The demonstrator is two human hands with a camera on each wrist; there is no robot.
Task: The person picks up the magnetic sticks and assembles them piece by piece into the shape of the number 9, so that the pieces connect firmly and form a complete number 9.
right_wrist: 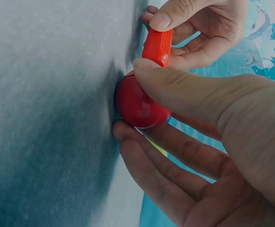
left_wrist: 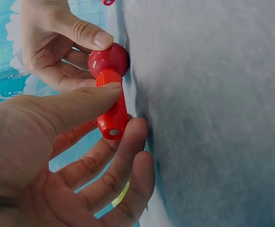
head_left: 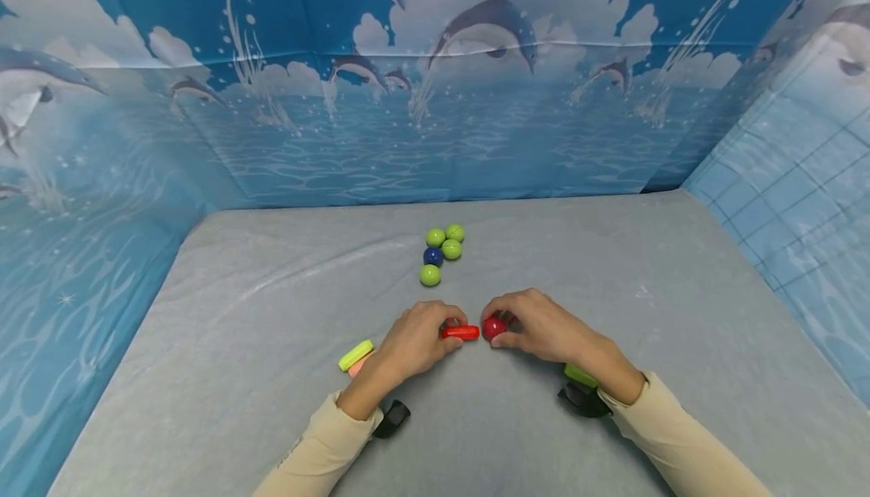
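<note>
My left hand (head_left: 418, 338) pinches a short, ridged red rod (head_left: 462, 332) between thumb and fingers. A small grey disc shows in the rod's near end in the left wrist view. Facing it, my right hand (head_left: 544, 323) holds a glossy red ball (head_left: 494, 327) with the thumb on top and fingers beneath. The rod's far end is right at the ball, lined up with it, low over the grey surface. In the right wrist view my thumb covers part of the ball (right_wrist: 140, 101), and the rod (right_wrist: 157, 46) lies just beyond it.
Several light green balls (head_left: 436, 237) and a dark blue ball (head_left: 433, 257) cluster farther back on the grey cloth (head_left: 306, 270). A yellow rod (head_left: 356, 355) and a pink rod (head_left: 360, 365) lie beside my left wrist, a green piece (head_left: 580, 375) under my right. Dolphin-print curtains (head_left: 435, 142) stand behind.
</note>
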